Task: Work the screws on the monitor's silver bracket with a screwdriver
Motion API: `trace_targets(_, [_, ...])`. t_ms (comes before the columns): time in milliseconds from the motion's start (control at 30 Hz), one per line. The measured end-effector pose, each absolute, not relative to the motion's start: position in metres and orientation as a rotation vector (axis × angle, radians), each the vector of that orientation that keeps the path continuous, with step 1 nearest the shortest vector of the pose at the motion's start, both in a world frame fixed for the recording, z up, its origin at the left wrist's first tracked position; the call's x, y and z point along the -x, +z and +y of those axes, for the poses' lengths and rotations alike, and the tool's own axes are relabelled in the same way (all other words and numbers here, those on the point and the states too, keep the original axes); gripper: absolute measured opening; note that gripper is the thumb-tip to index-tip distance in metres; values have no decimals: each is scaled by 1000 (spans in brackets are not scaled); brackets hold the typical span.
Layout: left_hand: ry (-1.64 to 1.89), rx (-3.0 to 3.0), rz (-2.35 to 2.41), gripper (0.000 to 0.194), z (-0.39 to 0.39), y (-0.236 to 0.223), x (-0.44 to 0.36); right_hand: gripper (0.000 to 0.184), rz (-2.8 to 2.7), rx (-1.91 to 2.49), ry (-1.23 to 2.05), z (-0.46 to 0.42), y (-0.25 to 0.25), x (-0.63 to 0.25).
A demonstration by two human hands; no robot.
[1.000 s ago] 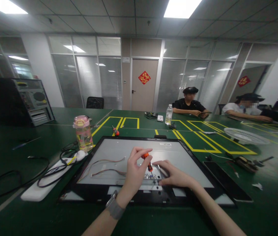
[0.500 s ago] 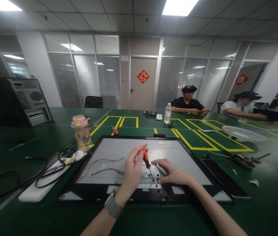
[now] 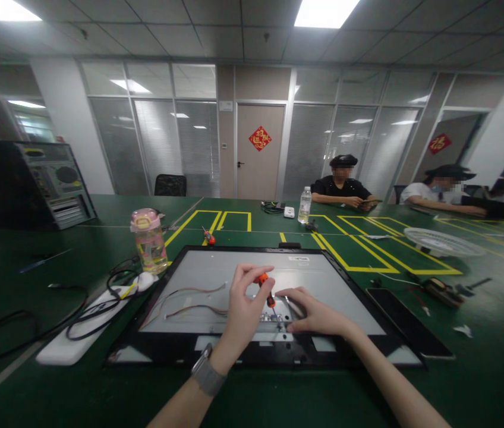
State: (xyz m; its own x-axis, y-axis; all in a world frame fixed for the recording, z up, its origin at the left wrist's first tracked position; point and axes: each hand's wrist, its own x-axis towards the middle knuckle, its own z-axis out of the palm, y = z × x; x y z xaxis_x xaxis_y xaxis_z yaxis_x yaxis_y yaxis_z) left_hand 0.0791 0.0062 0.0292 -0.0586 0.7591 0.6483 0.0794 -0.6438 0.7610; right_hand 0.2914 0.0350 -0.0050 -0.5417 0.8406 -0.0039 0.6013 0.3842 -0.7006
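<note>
My left hand (image 3: 246,306) is closed around the orange and black handle of a screwdriver (image 3: 270,297). The screwdriver leans slightly, its shaft pointing down at a small metal bracket with connectors (image 3: 274,319). That bracket lies at the near middle of a flat display panel (image 3: 194,267), grey-backed with a black frame. Whether the tip sits in a screw is too small to tell. Right of the bracket, my right hand (image 3: 317,312) rests on the panel, thumb and index finger apart. Thin cables (image 3: 189,309) run across the panel's left half.
Left of the panel are a white power strip (image 3: 78,333), black cables and a pink-lidded bottle (image 3: 149,241). A phone-like black slab (image 3: 410,321) and a dark tool (image 3: 443,291) lie to the right. Farther off stand a computer case (image 3: 33,184) and a clear bottle (image 3: 304,205). People sit across the table.
The fingers of my left hand have shifted on the screwdriver handle, thumb and index now around its top. My right hand has hardly moved.
</note>
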Motion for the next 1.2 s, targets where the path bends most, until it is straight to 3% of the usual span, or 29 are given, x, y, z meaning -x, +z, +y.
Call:
trace_targets(200, [1688, -1631, 848, 29, 6, 28, -79, 76, -2293, 1260, 938, 34, -4, -291])
trace_targets(400, [1783, -1718, 900, 16, 6, 28, -80, 75, -2284, 1276, 954, 31, 0, -289])
trace_targets(633, [1625, -1574, 791, 32, 5, 26, -81, 77, -2284, 1266, 948, 34, -4, -290])
trace_targets(833, [1711, -1683, 836, 22, 4, 26, -82, 75, -2287, 1253, 936, 35, -7, -292])
trace_targets(1033, [1707, -1679, 853, 31, 1, 30, -82, 77, -2292, 1238, 936, 36, -9, -293])
trace_targets(1200, [1773, -1726, 947, 21, 1, 30, -80, 76, -2272, 1253, 960, 35, -7, -293])
